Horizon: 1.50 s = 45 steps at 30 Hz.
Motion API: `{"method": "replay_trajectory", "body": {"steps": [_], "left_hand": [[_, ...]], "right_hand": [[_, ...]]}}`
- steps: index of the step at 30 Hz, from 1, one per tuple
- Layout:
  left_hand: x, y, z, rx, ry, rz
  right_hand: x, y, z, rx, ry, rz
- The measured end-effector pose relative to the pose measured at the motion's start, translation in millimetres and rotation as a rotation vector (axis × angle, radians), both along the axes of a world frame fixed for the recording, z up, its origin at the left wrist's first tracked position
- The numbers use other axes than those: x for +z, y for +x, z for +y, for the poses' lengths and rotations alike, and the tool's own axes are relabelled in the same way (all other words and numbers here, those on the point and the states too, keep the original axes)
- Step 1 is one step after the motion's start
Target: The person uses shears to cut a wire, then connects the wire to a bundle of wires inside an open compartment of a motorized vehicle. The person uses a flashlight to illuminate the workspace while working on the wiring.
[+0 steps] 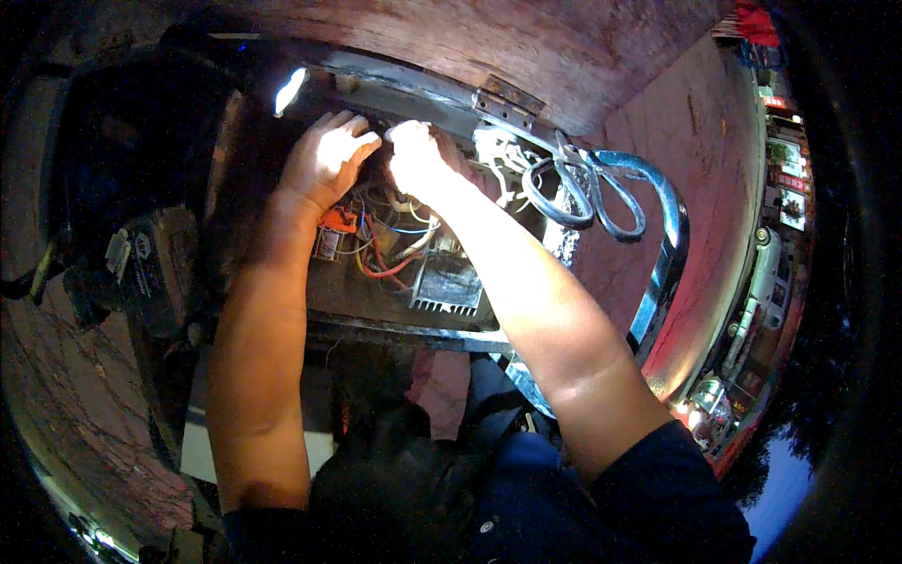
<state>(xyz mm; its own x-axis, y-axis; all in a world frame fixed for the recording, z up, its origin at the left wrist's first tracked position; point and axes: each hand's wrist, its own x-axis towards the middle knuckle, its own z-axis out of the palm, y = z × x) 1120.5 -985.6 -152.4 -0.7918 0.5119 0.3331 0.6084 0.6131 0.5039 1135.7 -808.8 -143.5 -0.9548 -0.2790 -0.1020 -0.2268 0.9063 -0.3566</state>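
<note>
Wiring [390, 240] fills the open metal box [395, 310] in front of us: thin insulated leads in red, orange, yellow, blue and white, tangled above a finned grey module [446, 282] and an orange component [334, 226] on the box floor. We work at the upper edge of this bundle, under a bright light [291, 89] that washes out detail at the fingertips.

Our left hand [324, 160] is curled, fingers bent down onto the top of the bundle; whether it pinches a lead or only steadies the bundle we cannot tell. Our right hand [418, 160] is closed in a loose fist just beside it, apparently pinching a pale lead or connector, though glare hides the contact itself. The two hands nearly touch.

Handling judgement: the leads look light, limp and springy, so they will sag or flick aside once released. We judge the insulation smooth and the joints fragile; hold each lead by its sleeve close to the termination, between thumb and forefinger, never by the bare end, and avoid pulling across neighbouring leads.

Scissors [587, 183] with dark looped handles rest on the box's right rim, below a hinge [507, 101], well clear of both hands. A dark bag [132, 263] lies to our left.
</note>
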Motion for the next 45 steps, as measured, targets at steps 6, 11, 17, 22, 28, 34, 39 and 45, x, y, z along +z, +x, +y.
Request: {"method": "replay_trajectory", "body": {"steps": [6, 11, 17, 22, 28, 34, 39, 45], "left_hand": [[7.8, 1.0, 2.0, -0.016, -0.07, 0.05], [5.0, 2.7, -2.6, -0.037, -0.057, 0.02], [5.8, 0.9, 5.0, 0.003, 0.024, -0.103], [12.1, 0.0, 15.8, 0.23, 0.054, -0.617], [6.7, -3.7, 9.0, 0.301, 0.231, -0.959], [-4.5, 0.7, -7.2, 0.166, 0.021, -0.273], [6.1, -1.1, 0.1, -0.011, -0.009, -0.062], [4.2, 1.7, -6.3, -0.031, 0.053, -0.115]], "right_hand": [[-16.1, -4.3, -1.7, -0.026, 0.053, -0.017], [-80.0, -10.8, -6.9, 0.118, 0.168, -0.04], [13.6, -9.5, -8.4, -0.214, -0.125, -0.224], [36.9, -11.5, -9.3, -0.158, -0.001, -0.289], [44.4, -7.0, -15.2, -0.214, -0.038, -0.276], [40.2, -12.2, -11.9, -0.184, 0.037, -0.299], [-8.3, -2.3, 2.9, 0.039, 0.147, 0.067], [38.5, -8.1, -7.9, -0.022, 0.022, -0.224]]}}
